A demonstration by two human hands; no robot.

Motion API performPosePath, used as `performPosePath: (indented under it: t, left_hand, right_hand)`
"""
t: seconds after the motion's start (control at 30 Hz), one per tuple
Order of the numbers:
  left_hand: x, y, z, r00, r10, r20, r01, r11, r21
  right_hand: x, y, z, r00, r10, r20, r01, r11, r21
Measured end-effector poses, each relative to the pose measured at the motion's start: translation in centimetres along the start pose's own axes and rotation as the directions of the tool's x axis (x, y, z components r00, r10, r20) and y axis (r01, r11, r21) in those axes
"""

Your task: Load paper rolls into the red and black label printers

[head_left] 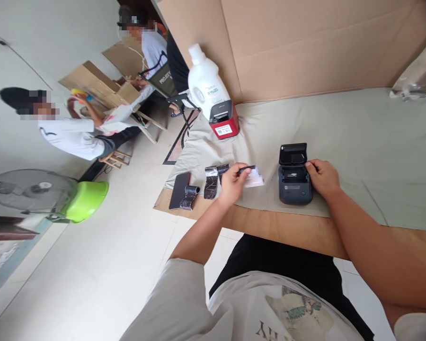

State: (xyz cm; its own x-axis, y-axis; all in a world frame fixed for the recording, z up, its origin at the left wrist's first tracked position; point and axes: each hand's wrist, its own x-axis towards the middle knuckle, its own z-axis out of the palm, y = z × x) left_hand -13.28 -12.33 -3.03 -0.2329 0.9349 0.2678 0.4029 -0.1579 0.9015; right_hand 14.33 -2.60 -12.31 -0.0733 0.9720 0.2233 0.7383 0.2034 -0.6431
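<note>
The left hand (232,182) pinches a label (253,177), just left of the open printer (294,177); the right hand (321,176) grips the printer's right side.

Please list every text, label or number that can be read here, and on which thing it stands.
"PROJECT", partly cut off: dark chair back.
White bottle: label too blurred.
Red printer: sticker too small.
Dark printer at the right hand: label unreadable.
Shirt: letters cut off.
</note>
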Motion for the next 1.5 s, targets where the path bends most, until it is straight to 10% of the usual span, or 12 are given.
performPosePath:
  t: [0.13,0.23,0.37,0.53,0.67,0.77,0.9,1.07,1.27,1.5]
  left_hand:
    - [-2.2,-2.4,-7.5,0.979,-0.019,-0.205,0.058,0.98,0.189]
    - [-4.3,-3.8,-11.0,0.996,-0.014,-0.087,0.043,0.936,0.349]
    - [-6.9,-5.0,-13.1,0.97,-0.024,0.241,-0.073,0.92,0.386]
    - [-5.7,-6.4,-15.8,0.997,-0.015,-0.074,0.056,0.804,0.591]
    - [-2.3,-7.0,-17.3,0.96,-0.262,0.103,0.059,0.543,0.838]
    - [-0.3,-5.5,-17.2,0.921,-0.333,0.201,0.026,0.568,0.823]
    - [1.1,-0.1,-15.0,0.889,-0.215,0.404,0.04,0.916,0.4]
    - [2.2,5.5,-5.6,0.601,-0.044,0.798,0.142,0.989,-0.052]
    - [3.9,3.4,8.2,0.771,0.065,0.633,-0.189,0.973,0.13]
    - [3.8,2.7,11.2,0.763,-0.031,0.646,-0.329,0.841,0.43]
  right_hand:
    - [0.1,0.0,0.0,1.0,0.018,-0.003,-0.018,1.0,-0.011]
    - [0.1,0.0,0.0,1.0,0.021,-0.011,-0.022,1.0,-0.016]
    - [0.1,0.2,0.0,1.0,0.018,-0.023,-0.018,1.0,-0.014]
    - [0.1,0.2,-0.1,0.999,0.036,-0.017,-0.036,0.999,0.001]
    - [0.1,-0.1,-0.3,0.998,0.061,0.013,-0.061,0.998,-0.003]
    - [0.0,-0.5,-0.5,0.998,0.056,0.026,-0.056,0.998,-0.001]
    - [0.0,-0.8,-0.4,0.997,0.063,0.039,-0.063,0.998,-0.006]
    - [-0.1,-0.7,-0.2,0.999,0.039,0.017,-0.04,0.998,0.048]
    - [-0.3,-0.7,-0.3,0.999,0.01,0.046,-0.015,0.994,0.109]
    - [-0.3,-1.0,-0.2,0.996,0.072,0.06,-0.077,0.994,0.079]
